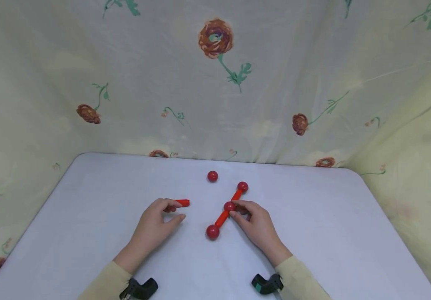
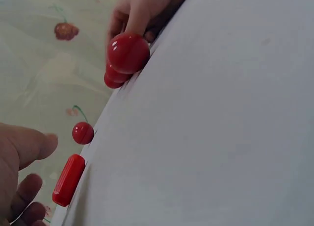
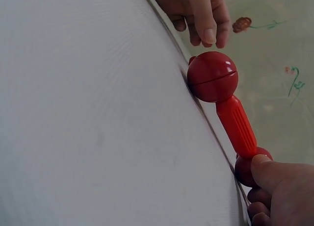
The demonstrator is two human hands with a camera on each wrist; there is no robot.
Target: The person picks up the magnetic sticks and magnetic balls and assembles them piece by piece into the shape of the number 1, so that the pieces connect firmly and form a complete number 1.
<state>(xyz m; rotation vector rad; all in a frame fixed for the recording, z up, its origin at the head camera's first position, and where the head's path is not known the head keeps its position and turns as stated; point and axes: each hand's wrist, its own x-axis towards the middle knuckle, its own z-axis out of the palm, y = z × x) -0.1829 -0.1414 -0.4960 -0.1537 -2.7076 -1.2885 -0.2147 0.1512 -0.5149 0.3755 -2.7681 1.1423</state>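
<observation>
My right hand [image 1: 258,223] pinches the middle red ball [image 1: 229,206] of a straight assembly on the table. One red rod [image 1: 222,218] joins that ball to the near end ball [image 1: 213,232]. A second rod [image 1: 237,195] runs on to the far end ball [image 1: 242,187]. In the right wrist view, the thumb [image 3: 267,172] presses on the middle ball beside the ribbed rod [image 3: 236,125]. To the left, my left hand [image 1: 159,223] has its thumb and fingers spread apart, fingertips right at a loose red rod [image 1: 183,203]. That rod [image 2: 68,181] lies beyond the thumb in the left wrist view.
A single red ball [image 1: 212,176] sits toward the back of the white table [image 1: 305,196]. Behind the table hangs a flowered curtain [image 1: 144,83]. Dark wrist devices, one on the left [image 1: 140,288] and one on the right [image 1: 267,284], sit at the sleeves.
</observation>
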